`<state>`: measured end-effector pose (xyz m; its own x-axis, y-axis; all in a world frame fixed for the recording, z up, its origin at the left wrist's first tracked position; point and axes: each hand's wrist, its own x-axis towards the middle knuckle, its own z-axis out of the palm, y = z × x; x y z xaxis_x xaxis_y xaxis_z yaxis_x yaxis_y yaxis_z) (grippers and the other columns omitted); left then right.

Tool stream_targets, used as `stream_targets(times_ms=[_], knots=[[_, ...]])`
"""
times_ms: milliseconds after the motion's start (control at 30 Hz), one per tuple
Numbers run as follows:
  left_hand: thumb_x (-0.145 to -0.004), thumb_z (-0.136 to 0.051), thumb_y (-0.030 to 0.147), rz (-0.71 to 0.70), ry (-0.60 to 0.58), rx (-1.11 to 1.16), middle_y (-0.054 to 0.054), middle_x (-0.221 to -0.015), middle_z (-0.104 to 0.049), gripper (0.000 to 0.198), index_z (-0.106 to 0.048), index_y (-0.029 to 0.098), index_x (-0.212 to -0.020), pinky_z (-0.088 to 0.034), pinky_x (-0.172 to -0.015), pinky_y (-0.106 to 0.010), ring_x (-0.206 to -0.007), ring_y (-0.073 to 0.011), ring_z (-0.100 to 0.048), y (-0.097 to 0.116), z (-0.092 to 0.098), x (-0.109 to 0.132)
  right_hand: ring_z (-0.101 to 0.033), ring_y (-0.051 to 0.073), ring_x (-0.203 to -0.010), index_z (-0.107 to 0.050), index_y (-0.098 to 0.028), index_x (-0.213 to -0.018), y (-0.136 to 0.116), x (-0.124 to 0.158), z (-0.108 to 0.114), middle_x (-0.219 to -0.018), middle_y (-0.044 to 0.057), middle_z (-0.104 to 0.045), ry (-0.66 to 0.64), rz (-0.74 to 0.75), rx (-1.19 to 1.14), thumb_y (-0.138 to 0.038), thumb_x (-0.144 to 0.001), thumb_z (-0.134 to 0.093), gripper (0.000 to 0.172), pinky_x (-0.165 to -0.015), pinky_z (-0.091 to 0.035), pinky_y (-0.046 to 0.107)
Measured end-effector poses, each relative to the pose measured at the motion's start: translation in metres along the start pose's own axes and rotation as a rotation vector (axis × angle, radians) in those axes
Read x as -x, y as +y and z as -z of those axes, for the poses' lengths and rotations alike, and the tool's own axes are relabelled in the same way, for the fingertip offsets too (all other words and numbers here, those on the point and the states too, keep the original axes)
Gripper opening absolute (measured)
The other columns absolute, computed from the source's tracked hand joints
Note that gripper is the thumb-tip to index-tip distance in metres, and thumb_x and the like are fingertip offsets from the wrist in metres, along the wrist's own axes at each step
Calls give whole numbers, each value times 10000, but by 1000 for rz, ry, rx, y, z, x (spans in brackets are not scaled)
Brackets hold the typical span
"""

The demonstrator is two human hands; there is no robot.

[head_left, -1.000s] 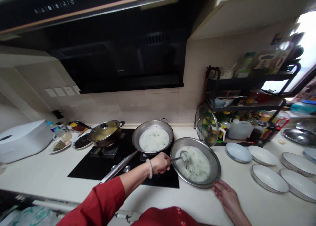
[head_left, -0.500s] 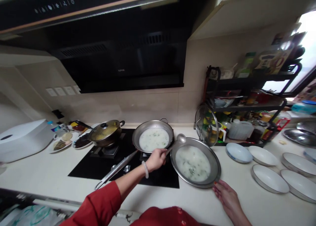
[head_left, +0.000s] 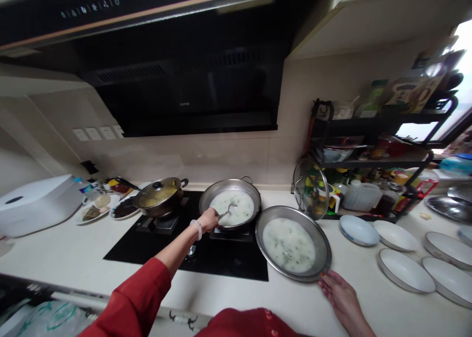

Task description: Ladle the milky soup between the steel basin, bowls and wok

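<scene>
My left hand (head_left: 208, 220) is closed around the handle of a metal ladle (head_left: 231, 207). The ladle's bowl is at the white soup with green bits in the wok (head_left: 207, 192) on the right burner. My forearm covers the wok's long handle. At the lower right, my right hand (head_left: 341, 293) grips the rim of a steel basin (head_left: 322, 248), thumb on the edge and some fingers hidden. More of the same white, green-flecked liquid (head_left: 289, 243) lies in the basin, which stands on the counter beside the stove.
A lidded pot (head_left: 158, 199) sits on the left burner, with plates of food (head_left: 94, 213) beyond it. A glass lid (head_left: 312, 187) leans against the black spice rack (head_left: 368, 162). Several shallow dishes (head_left: 405, 270) stand on the right counter. The range hood (head_left: 184, 81) hangs above the stove.
My left hand has moved left with the ladle, from the basin's near-left rim to the wok, and the ladle's bowl has come down to the soup. My right hand stays at the basin.
</scene>
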<state>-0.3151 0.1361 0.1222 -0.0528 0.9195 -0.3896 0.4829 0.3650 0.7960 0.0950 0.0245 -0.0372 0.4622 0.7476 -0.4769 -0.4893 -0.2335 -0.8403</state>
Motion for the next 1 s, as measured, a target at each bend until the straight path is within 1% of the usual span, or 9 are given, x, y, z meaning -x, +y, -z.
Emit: stream_targets(times_ms=[100, 200, 333, 433, 533, 733, 867, 1000], knots=[[-839, -599, 154, 76, -53, 128, 51, -443, -458, 217, -504, 148, -644, -160, -373, -187, -348, -26, -252, 3, 0, 1, -609, 153, -492, -574, -188, -873, -2, 1, -1, -582, -3, -664, 3, -10, -1, -205, -350, -826, 581, -427, -470, 217], [-829, -618, 168, 127, -113, 242, 63, -469, -439, 222, -478, 149, -658, -150, -384, -162, -372, -9, -226, 6, 5, 3, -614, 152, -504, -575, -187, -859, -3, 2, -1, -591, 11, -667, -4, -22, 9, -195, -352, -820, 563, -437, -474, 210], [-797, -643, 160, 155, -155, 352, 69, -479, -430, 196, -483, 144, -685, -127, -382, -144, -379, -6, -225, 8, 12, 5, -615, 149, -508, -579, -181, -861, -4, 3, 0, -590, 18, -666, -13, -23, 18, -195, -352, -826, 566, -439, -471, 200], [-804, -603, 135, 157, -158, 404, 62, -477, -441, 146, -496, 137, -706, -126, -376, -137, -376, -10, -235, 9, 15, 6, -613, 148, -504, -572, -176, -879, -4, 3, 1, -583, 18, -668, -12, -32, 15, -199, -343, -835, 598, -443, -473, 199], [-802, -595, 125, 156, -156, 430, 59, -465, -444, 126, -509, 130, -710, -125, -370, -136, -370, -8, -233, 10, 16, 8, -609, 142, -492, -569, -170, -896, -4, 3, 0, -576, 18, -672, -4, -33, 0, -195, -339, -836, 618, -446, -471, 194], [-771, -666, 155, 130, -176, 441, 57, -466, -448, 142, -545, 116, -707, -98, -372, -149, -367, -3, -232, 17, 13, 14, -606, 132, -490, -571, -166, -903, -5, 4, -1, -568, 12, -675, -12, -45, -11, -180, -344, -833, 617, -446, -467, 183], [-775, -669, 175, 100, -207, 436, 63, -470, -451, 114, -577, 113, -749, -92, -370, -157, -361, -6, -228, 30, 7, 26, -605, 140, -491, -575, -177, -882, -4, 2, 0, -569, 7, -671, -19, -31, -2, -185, -364, -831, 577, -444, -472, 197], [-791, -627, 168, 69, -270, 417, 55, -481, -475, 72, -578, 122, -766, -106, -363, -170, -348, -12, -231, 46, -3, 42, -611, 147, -500, -573, -180, -884, -5, 2, 0, -583, 3, -669, -7, -36, 7, -184, -351, -832, 592, -444, -475, 204]])
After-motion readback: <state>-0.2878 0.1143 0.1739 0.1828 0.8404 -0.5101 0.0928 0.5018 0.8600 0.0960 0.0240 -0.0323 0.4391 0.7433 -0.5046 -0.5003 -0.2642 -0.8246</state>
